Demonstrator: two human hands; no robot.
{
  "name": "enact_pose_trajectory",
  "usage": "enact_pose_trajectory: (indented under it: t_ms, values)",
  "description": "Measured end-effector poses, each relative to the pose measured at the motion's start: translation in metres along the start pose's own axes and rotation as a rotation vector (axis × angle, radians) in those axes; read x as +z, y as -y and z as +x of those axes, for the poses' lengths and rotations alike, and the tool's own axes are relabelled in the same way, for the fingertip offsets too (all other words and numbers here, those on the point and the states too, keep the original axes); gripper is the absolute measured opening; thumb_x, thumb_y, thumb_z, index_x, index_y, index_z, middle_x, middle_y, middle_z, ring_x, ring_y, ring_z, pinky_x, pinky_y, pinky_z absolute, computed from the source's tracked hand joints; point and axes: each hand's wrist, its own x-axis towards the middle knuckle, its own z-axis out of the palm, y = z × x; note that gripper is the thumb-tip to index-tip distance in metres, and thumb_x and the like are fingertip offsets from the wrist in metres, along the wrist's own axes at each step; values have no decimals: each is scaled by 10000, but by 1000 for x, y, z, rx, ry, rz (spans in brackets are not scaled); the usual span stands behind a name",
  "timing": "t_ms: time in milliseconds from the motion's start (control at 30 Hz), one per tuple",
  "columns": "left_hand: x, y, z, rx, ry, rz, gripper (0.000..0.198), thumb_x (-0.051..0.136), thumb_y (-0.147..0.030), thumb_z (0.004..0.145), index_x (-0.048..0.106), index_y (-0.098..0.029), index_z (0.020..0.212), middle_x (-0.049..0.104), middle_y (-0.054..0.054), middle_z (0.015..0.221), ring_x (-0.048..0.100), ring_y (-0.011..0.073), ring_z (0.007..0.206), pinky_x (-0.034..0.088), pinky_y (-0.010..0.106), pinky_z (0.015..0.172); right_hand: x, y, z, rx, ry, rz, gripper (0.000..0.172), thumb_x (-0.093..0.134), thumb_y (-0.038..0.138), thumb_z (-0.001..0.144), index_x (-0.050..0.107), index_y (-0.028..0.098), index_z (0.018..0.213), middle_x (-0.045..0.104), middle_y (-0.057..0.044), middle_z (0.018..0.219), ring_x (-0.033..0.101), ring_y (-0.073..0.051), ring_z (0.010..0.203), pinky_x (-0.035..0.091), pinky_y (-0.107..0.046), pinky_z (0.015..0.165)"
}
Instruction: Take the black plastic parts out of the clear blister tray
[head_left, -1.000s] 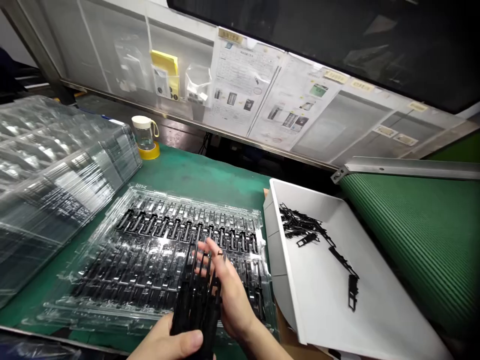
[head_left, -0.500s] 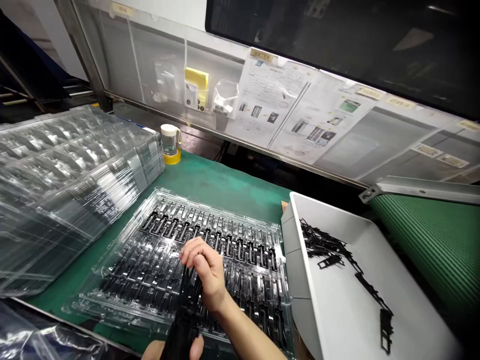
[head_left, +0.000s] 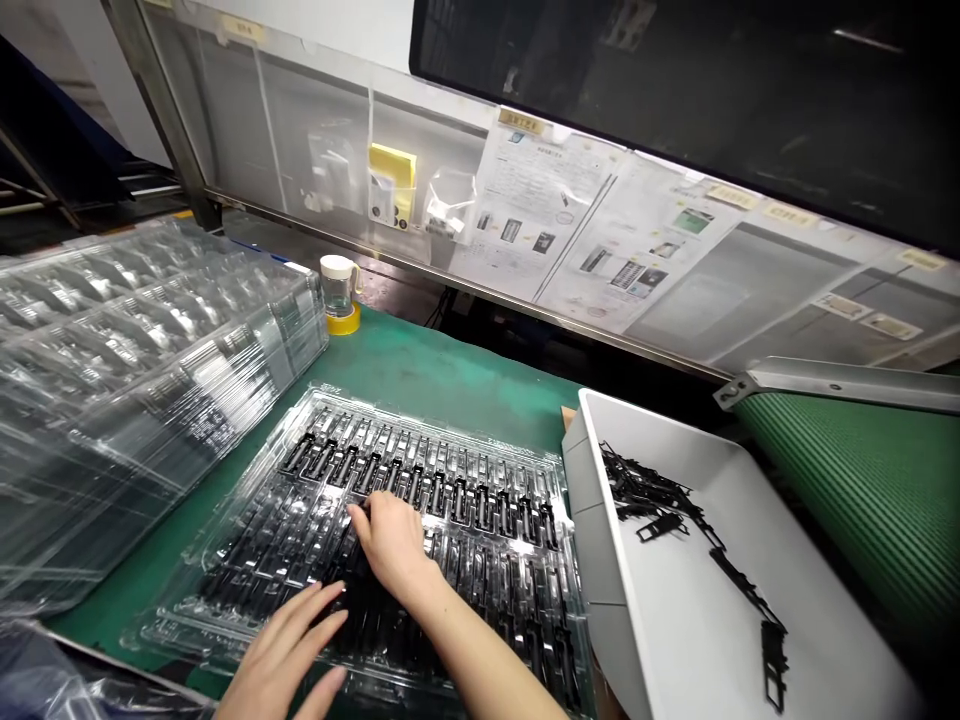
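A clear plastic tray (head_left: 225, 515) with rows of black plastic parts (head_left: 450, 495) lies on the green mat in front of me. My right hand (head_left: 391, 545) rests palm down on the tray's middle rows, fingers bent over the parts. My left hand (head_left: 285, 655) lies flat on the tray's near rows with its fingers spread; a bunch of black parts (head_left: 360, 600) lies between the two hands. Whether the right fingers pinch a part is hidden.
A tall stack of empty clear trays (head_left: 127, 370) fills the left. A white bin (head_left: 675, 640) with loose black parts (head_left: 652, 495) stands at the right, beside a green conveyor belt (head_left: 862, 480). A small jar on a yellow tape roll (head_left: 339, 295) stands at the back.
The left hand held a bunch of black parts upright; it now lies flat and open on the tray. The right hand dropped from the bunch onto the tray rows.
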Motion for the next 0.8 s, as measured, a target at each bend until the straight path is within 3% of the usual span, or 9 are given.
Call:
enact_pose_trajectory:
  t_ms: [33, 100, 300, 467, 633, 800]
  values:
    - [4, 2, 3, 124, 58, 135, 325, 493, -375, 707, 510, -318, 1027, 497, -24, 1136, 449, 210, 1026, 395, 308, 844, 1, 1, -2, 2, -9, -38, 255, 423, 376, 754, 535, 147, 737, 507, -92, 715, 462, -216, 675, 351, -336, 591]
    - [10, 7, 8, 235, 127, 271, 369, 468, -415, 712, 474, -317, 1068, 498, -20, 1128, 474, 224, 999, 451, 352, 780, 0, 1, -7, -3, -33, -82, 241, 426, 327, 757, 541, 133, 842, 502, -130, 825, 449, -264, 782, 363, -378, 620]
    - [18, 17, 7, 322, 98, 413, 341, 458, -434, 715, 510, -291, 1020, 551, -28, 1065, 530, 209, 896, 480, 354, 690, -23, -7, -26, -34, -114, -28, 233, 379, 236, 794, 517, 201, 979, 481, -80, 986, 397, -227, 931, 311, -412, 812]
    - [29, 3, 7, 286, 4, 462, 362, 516, -395, 689, 511, -220, 1005, 531, 48, 1087, 455, 255, 969, 379, 431, 732, -60, -28, -55, 33, -186, 111, 209, 342, 224, 823, 524, 199, 921, 472, -54, 1011, 410, -155, 969, 338, -311, 852]
    - [47, -5, 5, 422, 0, 459, 255, 495, -398, 703, 541, -258, 911, 562, -38, 1047, 412, 216, 1028, 245, 410, 848, -99, -60, -91, 128, -248, 208, 208, 349, 264, 823, 530, 182, 884, 489, -61, 980, 436, -151, 954, 340, -310, 855]
    - [59, -9, 14, 439, 17, 471, 339, 493, -327, 709, 465, -254, 1039, 556, -14, 1052, 435, 214, 995, 199, 431, 857, -121, -91, -118, 246, -330, 327, 201, 414, 321, 786, 539, 190, 872, 507, -51, 985, 430, -175, 982, 294, -310, 889]
